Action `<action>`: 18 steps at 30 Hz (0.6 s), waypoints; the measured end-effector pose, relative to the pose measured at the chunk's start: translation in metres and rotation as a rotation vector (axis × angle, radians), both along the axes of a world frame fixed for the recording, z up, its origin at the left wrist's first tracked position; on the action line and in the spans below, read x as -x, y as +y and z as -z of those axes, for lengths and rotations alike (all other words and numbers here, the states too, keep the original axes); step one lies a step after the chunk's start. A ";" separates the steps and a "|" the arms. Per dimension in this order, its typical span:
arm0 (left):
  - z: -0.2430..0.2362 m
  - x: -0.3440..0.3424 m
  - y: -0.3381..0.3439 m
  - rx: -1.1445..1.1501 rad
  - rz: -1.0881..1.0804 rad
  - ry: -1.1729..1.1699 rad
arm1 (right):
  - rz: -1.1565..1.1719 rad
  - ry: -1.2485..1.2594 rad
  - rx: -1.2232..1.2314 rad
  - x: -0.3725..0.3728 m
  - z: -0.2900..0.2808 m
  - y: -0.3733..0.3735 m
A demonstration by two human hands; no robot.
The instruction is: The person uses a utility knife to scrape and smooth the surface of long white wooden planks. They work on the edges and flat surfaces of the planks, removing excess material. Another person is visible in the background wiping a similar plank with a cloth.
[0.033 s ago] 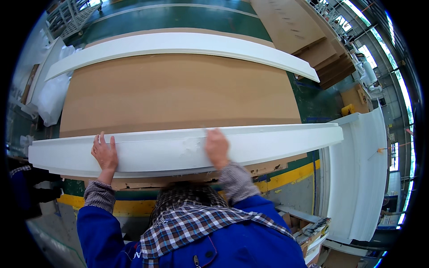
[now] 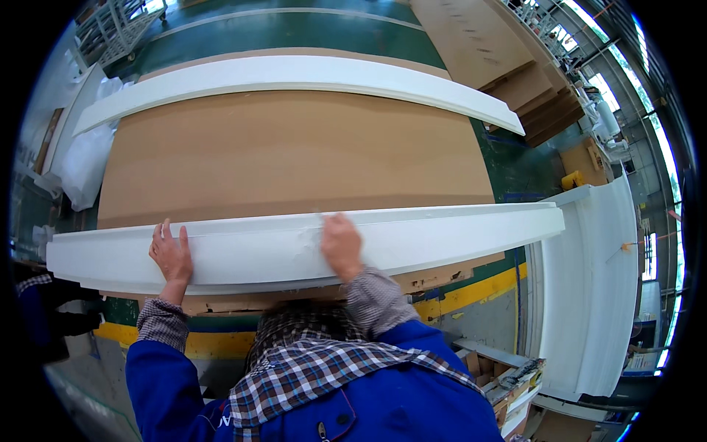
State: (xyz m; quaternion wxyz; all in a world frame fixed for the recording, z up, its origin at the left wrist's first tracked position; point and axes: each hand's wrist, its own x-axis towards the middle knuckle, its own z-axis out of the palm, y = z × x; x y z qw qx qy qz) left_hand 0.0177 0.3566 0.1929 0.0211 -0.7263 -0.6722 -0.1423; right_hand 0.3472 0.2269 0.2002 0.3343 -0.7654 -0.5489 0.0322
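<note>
A long white panel (image 2: 412, 234) lies crosswise in front of me, along the near edge of a brown board. My left hand (image 2: 171, 254) rests on its left part, fingers stretched and apart, the tips by the far edge. Right of the panel's middle, my right hand (image 2: 342, 247) is closed over the white surface and slightly smeared by motion. Whatever its fingers may hold is hidden. Close to that hand, on its left, is a small uneven patch on the panel's face.
A second long white piece (image 2: 294, 72) lies across the far part of the brown board (image 2: 294, 158). Stacked brown sheets (image 2: 545, 103) stand at the far right. White panels (image 2: 589, 287) are at the right, beside a box of pieces (image 2: 508, 379). White plastic wrapping (image 2: 82, 166) hangs at the left.
My right hand has shifted a little to the left along the white panel. My left hand stays in nearly the same place.
</note>
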 end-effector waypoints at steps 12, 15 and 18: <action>0.006 0.006 0.004 0.006 0.013 -0.008 | 0.566 -0.364 0.017 -0.264 -0.013 -0.117; 0.002 0.003 0.002 0.002 -0.007 0.027 | 0.493 -0.363 0.030 -0.241 -0.001 -0.110; 0.005 0.005 -0.001 -0.006 -0.004 0.048 | 0.393 -0.133 -0.053 -0.163 0.001 -0.081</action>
